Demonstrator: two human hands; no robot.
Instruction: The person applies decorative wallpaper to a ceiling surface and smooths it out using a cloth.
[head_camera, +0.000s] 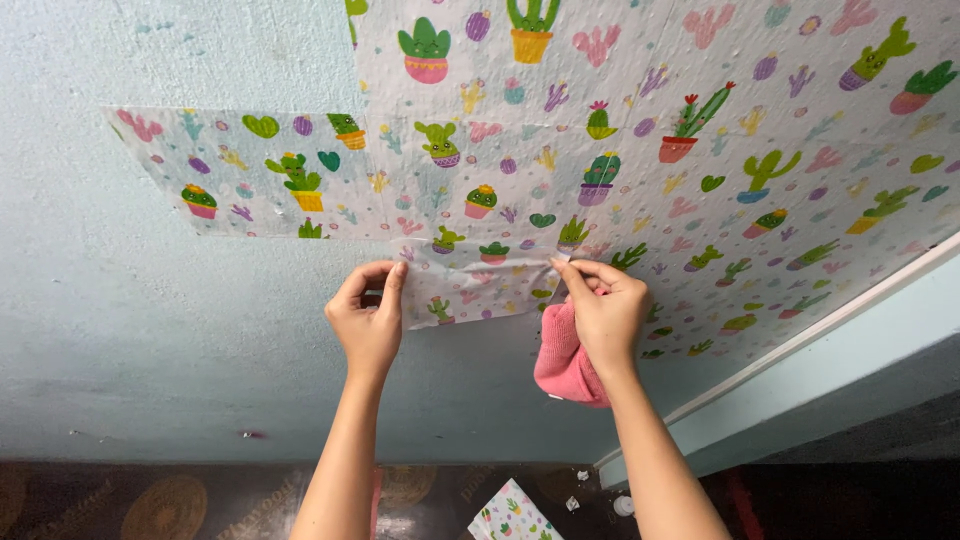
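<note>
- Left of the cactus sheet (480, 285), bare blue wall (130, 330) lies open.
- Below it, room down to the floor.
- Right of it, a white trim strip (800, 335) bars the way, seemingly raised.

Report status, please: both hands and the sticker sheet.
Left hand pinches sheet's left edge. Right hand pinches its right edge, pink cloth bunched in palm. Sheet half-stuck to wall, wrinkled. Nothing blocking.
</note>
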